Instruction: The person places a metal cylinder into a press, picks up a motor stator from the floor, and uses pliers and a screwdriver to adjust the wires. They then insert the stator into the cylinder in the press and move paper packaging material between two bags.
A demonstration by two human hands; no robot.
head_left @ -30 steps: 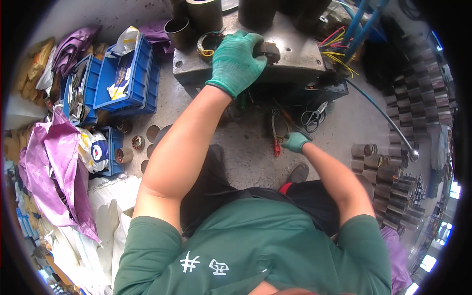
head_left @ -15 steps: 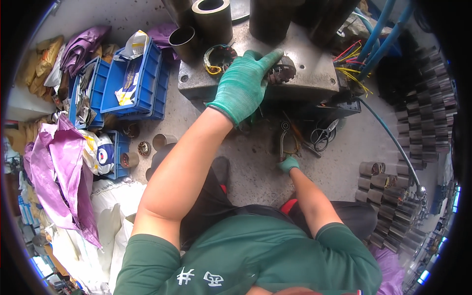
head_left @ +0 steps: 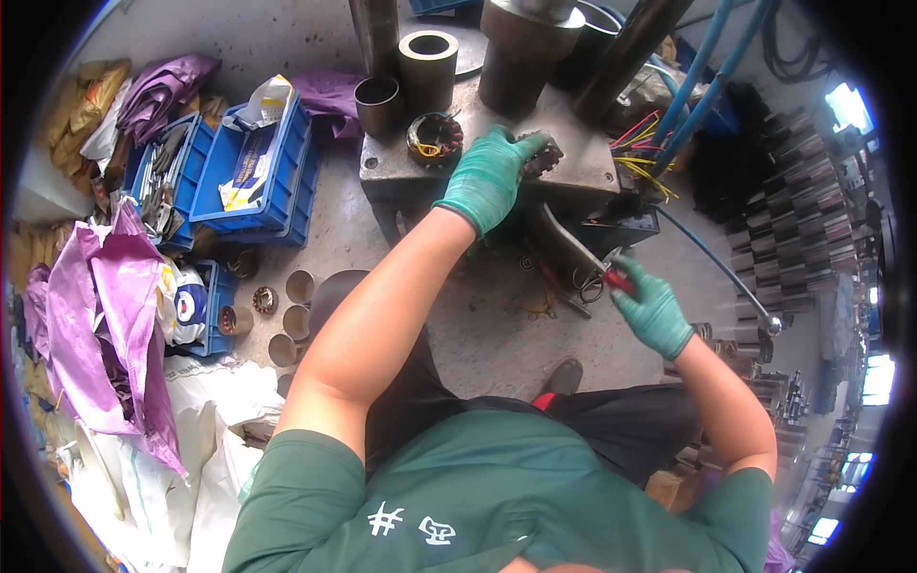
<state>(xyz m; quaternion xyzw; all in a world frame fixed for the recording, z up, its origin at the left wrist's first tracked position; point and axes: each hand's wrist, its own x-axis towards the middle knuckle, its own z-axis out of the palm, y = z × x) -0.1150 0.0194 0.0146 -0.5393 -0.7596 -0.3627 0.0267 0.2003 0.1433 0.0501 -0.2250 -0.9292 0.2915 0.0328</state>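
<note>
Big steel press plate (head_left: 401, 172) sits at floor level, columns and metal sleeves standing on it, one wound motor stator (head_left: 435, 138) near its middle. Blue bins (head_left: 272, 181) off to the person's left, purple bags (head_left: 86, 315) and small metal cups (head_left: 287, 320) on the floor beside them. Left hand (head_left: 492, 177), green glove, is on a second stator (head_left: 540, 158) at the plate's front edge, fingers curled closed over it. Right hand (head_left: 654, 310), also gloved, fingers wrapped shut on a red-handled cutter (head_left: 583, 258), blade angled up toward that stator. Step looks like steadying the part before working its windings; next move likely needs the blade brought to the coil while the left hand keeps it from sliding.
</note>
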